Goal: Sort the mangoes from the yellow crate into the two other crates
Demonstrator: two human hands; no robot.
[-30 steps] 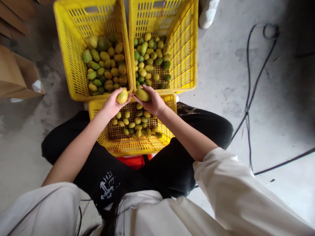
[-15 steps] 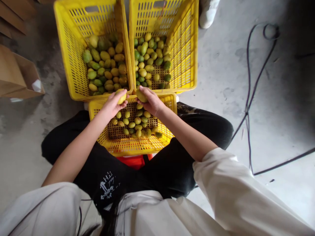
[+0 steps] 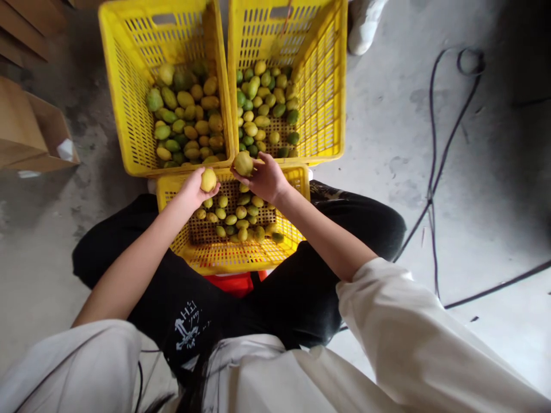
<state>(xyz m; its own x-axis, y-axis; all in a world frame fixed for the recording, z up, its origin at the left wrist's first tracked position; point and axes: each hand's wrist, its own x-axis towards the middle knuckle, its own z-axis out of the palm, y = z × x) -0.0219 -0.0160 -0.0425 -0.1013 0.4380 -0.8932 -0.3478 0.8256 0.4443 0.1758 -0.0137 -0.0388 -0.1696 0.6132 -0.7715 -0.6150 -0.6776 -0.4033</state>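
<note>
A smooth, rounded yellow fruit [image 3: 209, 180] sits at the centre of the frame in the left hand [image 3: 200, 186], fingers half curled beneath it. Just right, the right hand [image 3: 264, 176], loosely open, cradles a greenish-yellow fruit [image 3: 243, 164]. Below lies a slatted plastic crate [image 3: 198, 265] of oval fruits; two deeper yellow crates [image 3: 118, 115] fill the upper middle, above grey, stained concrete [image 3: 387, 149].
</note>
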